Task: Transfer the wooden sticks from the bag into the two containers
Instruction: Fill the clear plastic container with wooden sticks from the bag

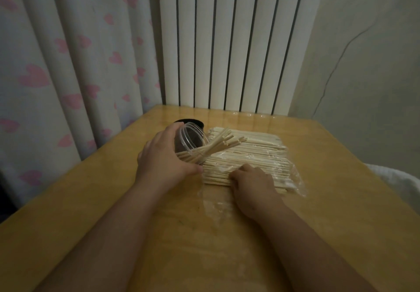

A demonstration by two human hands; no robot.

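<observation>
Grips a clear jar (192, 138) with the left hand (163, 157): fingers curled round the far wall, thumb clamped on the near side, low by the base. Holds the jar tilted, open mouth up and toward the right, base low at the table (102, 200). Inside the jar: a small bunch of wooden sticks (218, 145), fanned out, ends poking past the rim and lying over the far left corner of the bag (294, 179). Behind the jar: a dark container (193, 122), upright, mostly hidden; touching the jar or just beside it, cannot tell which.

Right of the jar: the bag, clear plastic, flat on the table, holding a stack (250, 157) of sticks laid side by side, running left to right. Loose clear film on the table just in front of the stack's left end.

Rests the right hand (252, 182) on the near left part of the stack, fingers bent and close together, tips tucked under and hidden; cannot tell whether any stick is pinched.

Beyond the table: white ribbed radiator (227, 41). To the left: pale curtain (68, 53) with pink hearts. To the right: wall (375, 41) with a thin crack, and a white cloth (395, 178) at the table's edge.
</observation>
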